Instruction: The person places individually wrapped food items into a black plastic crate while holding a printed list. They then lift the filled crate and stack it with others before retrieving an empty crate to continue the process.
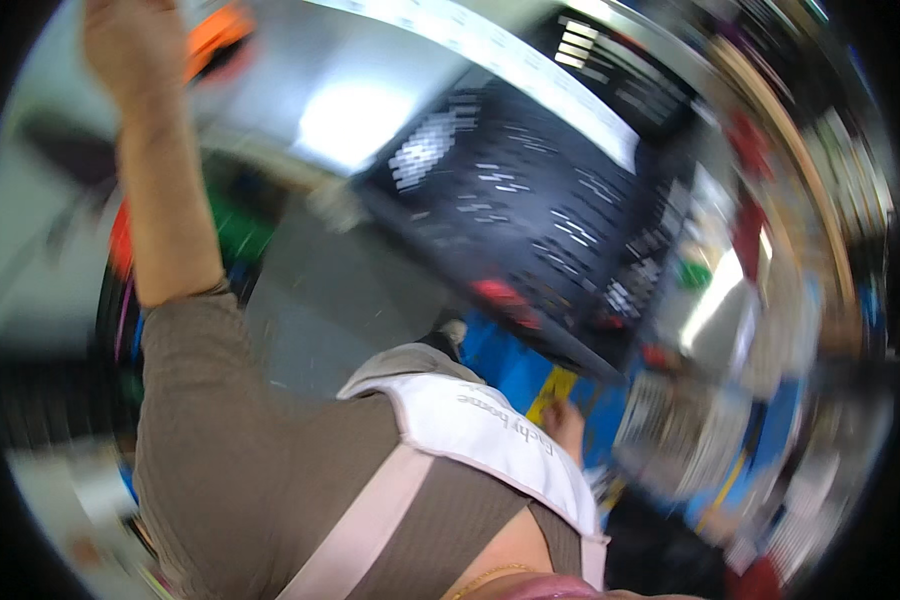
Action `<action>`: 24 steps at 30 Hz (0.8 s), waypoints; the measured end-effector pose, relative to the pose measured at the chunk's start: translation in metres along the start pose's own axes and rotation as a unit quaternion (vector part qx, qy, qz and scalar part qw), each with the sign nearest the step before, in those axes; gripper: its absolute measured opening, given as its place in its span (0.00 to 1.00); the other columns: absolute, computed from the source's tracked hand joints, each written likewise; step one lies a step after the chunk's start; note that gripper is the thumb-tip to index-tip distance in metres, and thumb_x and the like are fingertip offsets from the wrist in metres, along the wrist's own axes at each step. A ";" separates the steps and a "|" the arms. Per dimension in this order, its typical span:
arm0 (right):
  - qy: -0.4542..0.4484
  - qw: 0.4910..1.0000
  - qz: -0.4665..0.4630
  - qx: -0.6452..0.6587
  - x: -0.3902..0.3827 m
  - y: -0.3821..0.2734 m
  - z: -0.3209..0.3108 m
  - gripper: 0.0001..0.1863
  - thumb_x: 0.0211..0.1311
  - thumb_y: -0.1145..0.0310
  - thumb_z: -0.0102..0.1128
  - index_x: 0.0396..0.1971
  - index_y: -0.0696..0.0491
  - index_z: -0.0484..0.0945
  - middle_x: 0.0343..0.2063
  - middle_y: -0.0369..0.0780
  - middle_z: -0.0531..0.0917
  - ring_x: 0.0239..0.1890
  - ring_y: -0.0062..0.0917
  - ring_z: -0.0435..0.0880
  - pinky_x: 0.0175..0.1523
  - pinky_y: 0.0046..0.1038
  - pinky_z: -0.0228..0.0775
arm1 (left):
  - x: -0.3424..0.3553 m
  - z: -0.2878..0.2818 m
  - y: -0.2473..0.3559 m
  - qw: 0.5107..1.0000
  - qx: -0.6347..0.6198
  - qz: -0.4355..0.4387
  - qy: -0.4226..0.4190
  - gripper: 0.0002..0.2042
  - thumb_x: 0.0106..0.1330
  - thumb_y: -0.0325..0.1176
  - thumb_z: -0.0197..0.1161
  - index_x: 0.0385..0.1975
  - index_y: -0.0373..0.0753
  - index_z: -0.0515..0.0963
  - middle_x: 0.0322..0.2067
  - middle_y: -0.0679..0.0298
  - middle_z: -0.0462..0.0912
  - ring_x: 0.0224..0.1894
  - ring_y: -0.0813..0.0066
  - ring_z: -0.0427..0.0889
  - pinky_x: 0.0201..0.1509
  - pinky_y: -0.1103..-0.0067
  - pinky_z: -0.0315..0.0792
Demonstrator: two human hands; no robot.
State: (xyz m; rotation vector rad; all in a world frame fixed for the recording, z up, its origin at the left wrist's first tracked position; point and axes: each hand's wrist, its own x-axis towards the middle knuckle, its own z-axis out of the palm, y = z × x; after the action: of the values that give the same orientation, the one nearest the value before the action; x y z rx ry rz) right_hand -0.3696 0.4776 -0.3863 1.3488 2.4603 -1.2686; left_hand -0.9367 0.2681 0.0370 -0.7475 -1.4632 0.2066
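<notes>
Left hand (135,35) beside orange-black object (220,38)

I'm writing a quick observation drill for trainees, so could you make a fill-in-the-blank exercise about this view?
1. The large perforated crate is ____.
2. Beside the left hand is a blurred object that is mostly ____.
3. The stripe seen next to the right hand is ____.
4. The left sleeve is ____.

Missing words: black; orange; yellow; brown.

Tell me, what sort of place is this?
Probably a workshop or packing area, though it's blurry: there's a black slotted plastic crate, a shiny grey worktable, and blue flooring with a yellow stripe.
</notes>
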 end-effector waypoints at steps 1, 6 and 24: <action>-0.063 0.998 -0.011 -0.009 -0.005 0.003 0.008 0.10 0.58 0.71 0.62 0.38 0.58 0.80 0.34 0.47 0.84 0.33 0.34 0.84 0.42 0.30 0.74 | -0.035 -0.019 -0.025 0.987 -0.077 -0.123 -0.070 0.09 0.63 0.36 0.59 0.36 0.40 0.79 0.35 0.58 0.82 0.36 0.56 0.80 0.39 0.66 0.74; -0.249 0.963 -0.097 -0.036 0.019 0.007 0.040 0.12 0.58 0.69 0.62 0.39 0.58 0.80 0.34 0.48 0.84 0.35 0.35 0.84 0.43 0.31 0.74 | -0.328 -0.204 -0.181 0.899 0.018 -0.354 -0.259 0.15 0.61 0.27 0.52 0.47 0.39 0.79 0.46 0.52 0.79 0.48 0.52 0.77 0.56 0.71 0.68; -0.448 0.703 -0.499 -0.237 -0.008 -0.458 0.445 0.16 0.56 0.64 0.62 0.42 0.58 0.78 0.35 0.50 0.83 0.40 0.42 0.82 0.44 0.36 0.73 | -0.744 -0.735 -0.094 0.239 0.167 -0.934 -0.204 0.09 0.63 0.32 0.59 0.38 0.40 0.83 0.31 0.68 0.82 0.33 0.77 0.76 0.38 0.79 0.70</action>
State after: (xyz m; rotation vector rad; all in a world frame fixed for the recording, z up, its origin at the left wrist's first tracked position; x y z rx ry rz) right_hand -0.8348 0.0405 -0.3871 -0.7589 2.3185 -0.8370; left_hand -0.3753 -0.4604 -0.4684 1.8769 -1.6729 -1.2309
